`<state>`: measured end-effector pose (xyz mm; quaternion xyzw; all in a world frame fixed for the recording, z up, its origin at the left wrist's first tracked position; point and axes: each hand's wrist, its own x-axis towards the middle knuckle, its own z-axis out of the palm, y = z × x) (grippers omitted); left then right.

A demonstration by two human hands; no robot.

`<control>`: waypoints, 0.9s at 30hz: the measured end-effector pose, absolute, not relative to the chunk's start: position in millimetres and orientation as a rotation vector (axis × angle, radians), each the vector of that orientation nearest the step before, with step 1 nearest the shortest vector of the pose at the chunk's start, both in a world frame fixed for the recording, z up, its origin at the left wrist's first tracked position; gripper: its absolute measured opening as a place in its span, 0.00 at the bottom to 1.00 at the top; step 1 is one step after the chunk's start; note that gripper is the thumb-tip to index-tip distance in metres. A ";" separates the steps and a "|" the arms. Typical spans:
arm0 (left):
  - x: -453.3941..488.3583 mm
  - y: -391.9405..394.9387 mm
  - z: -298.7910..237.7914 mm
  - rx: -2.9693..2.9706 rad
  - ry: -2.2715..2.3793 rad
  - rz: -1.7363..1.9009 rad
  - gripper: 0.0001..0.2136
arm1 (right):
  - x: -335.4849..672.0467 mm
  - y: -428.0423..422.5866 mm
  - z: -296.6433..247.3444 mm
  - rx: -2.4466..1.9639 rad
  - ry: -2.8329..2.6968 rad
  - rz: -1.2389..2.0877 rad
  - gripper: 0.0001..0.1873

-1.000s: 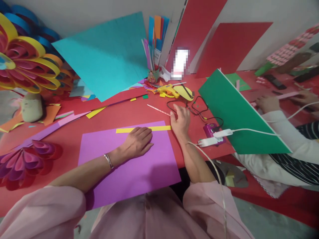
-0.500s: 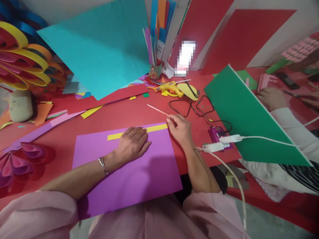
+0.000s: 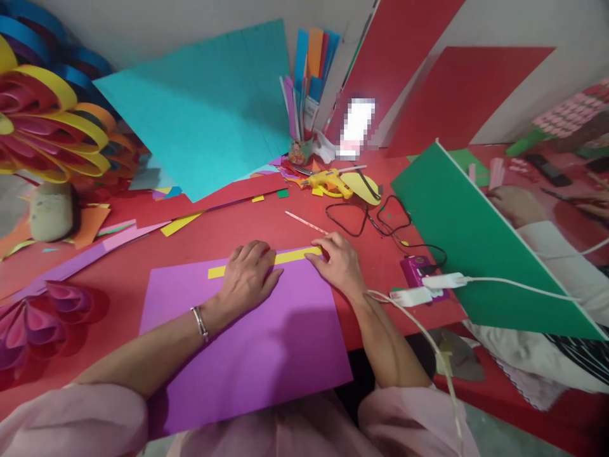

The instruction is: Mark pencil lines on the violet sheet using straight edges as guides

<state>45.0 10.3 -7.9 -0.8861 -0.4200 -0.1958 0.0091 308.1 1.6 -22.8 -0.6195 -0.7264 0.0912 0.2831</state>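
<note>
In the middle of the frame, a narrow strip of yellow paper [image 3: 297, 256] lies near the upper edge of a large rectangular purple paper sheet [image 3: 276, 343], which rests on the red table [image 3: 257, 225] and reaches past its near side at the bottom. For steadying the strip well, in my judgement, the pressure should be light and even, so that the paper does not slip or crease; its left end seems a little farther from the sheet's edge than its right end, so a small turn would make it more parallel. It would also be good to mind the thin pink-and-white stick [image 3: 304, 221], whose lower end comes just beside the right fingers. As for the grip, the left hand [image 3: 247, 276] is palm down across the strip, with its fingers loosely extended and its thumb apart, so it covers rather than grasps. The right hand [image 3: 340, 260] has thumb and forefinger at the strip's right end with only a narrow gap; I cannot tell whether they pinch the paper or only touch it.
</note>
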 end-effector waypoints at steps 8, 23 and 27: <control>39.4 17.9 -8.1 -2.779 -1.261 -0.673 0.09 | 304.9 0.3 -21.6 -1.659 -1.930 0.237 0.09; 41.2 16.8 -7.4 -2.784 -1.253 -0.667 0.10 | 304.4 0.3 -25.2 -1.663 -1.911 0.197 0.09; 42.4 15.1 -6.1 -2.811 -1.292 -0.637 0.12 | 304.6 0.5 -26.1 -1.667 -1.876 0.200 0.11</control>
